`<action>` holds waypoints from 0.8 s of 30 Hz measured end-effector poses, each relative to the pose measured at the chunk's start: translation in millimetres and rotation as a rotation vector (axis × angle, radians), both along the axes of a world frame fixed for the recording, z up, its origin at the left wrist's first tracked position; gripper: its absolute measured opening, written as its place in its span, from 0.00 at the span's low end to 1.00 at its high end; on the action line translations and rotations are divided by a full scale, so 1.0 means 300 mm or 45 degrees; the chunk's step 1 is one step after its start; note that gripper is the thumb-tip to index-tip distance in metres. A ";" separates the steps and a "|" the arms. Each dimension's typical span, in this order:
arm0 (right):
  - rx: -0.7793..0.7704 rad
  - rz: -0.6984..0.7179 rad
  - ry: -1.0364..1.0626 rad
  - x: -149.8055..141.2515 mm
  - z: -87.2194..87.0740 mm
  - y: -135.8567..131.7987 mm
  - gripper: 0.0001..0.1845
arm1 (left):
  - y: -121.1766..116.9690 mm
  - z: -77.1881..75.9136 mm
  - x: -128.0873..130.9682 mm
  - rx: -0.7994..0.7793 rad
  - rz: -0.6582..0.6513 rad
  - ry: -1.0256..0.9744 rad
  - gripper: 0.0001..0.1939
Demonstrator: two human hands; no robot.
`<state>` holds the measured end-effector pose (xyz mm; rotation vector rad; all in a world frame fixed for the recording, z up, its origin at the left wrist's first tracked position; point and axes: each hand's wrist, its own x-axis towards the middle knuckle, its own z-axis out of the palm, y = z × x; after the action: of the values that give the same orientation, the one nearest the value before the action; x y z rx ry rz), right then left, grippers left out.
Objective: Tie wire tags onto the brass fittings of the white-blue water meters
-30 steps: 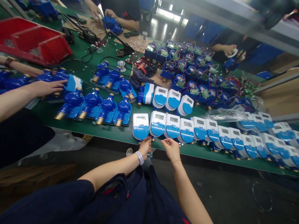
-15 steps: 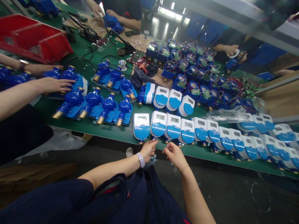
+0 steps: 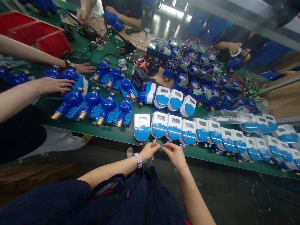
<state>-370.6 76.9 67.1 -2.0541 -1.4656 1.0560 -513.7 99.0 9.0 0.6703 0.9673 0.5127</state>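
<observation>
- Although its brass end [image 3: 154,140] sits just beyond the left grip [image 3: 148,151], the white-and-blue meter [image 3: 159,125] rests on the tabletop [image 3: 110,132], display upward.
- Fingertips of the left grip are drawn together beneath that end, by a thin dark strand; whether they pinch it is too small to tell.
- Just beside it, the right grip [image 3: 175,154] has thumb and finger nearly meeting; I cannot tell whether anything is between them.
- If the strand is in the fingers, a hard pull could snap it, let it slip, or drag the meter over the front edge, since its end lies so near that edge.
- Beyond the left grip, slightly left, is another meter [image 3: 142,127]; a sideways jerk could knock the two together.
- Beyond the right grip, a neighbouring meter [image 3: 173,127] stands close enough to be nudged by a careless knuckle.
- Well left of both grips, a co-worker's hand [image 3: 52,84] lies over blue pipe bodies; pushing that group toward the grips could crowd the front row.
</observation>
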 end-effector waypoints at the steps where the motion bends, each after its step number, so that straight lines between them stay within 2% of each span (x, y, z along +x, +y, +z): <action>1: 0.005 -0.023 -0.044 -0.005 -0.003 0.003 0.13 | 0.005 0.003 -0.002 -0.015 0.002 -0.016 0.16; 5: 0.044 -0.197 0.071 -0.007 -0.008 0.015 0.15 | 0.014 -0.003 -0.015 -0.103 0.104 -0.015 0.16; 10: 0.203 -0.440 0.112 0.003 -0.016 0.022 0.15 | 0.002 -0.038 -0.037 -0.292 0.238 0.063 0.16; 13: 0.224 -0.474 0.107 -0.010 -0.021 0.028 0.14 | -0.006 -0.053 -0.044 -0.366 0.268 0.041 0.17; 24: 0.155 -0.460 0.161 -0.034 -0.033 0.039 0.14 | 0.010 -0.054 -0.037 -0.416 0.381 -0.016 0.19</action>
<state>-380.9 88.6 57.2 -2.0245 -1.0202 0.9065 -524.7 101.9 -7.3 0.2291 1.1161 0.6033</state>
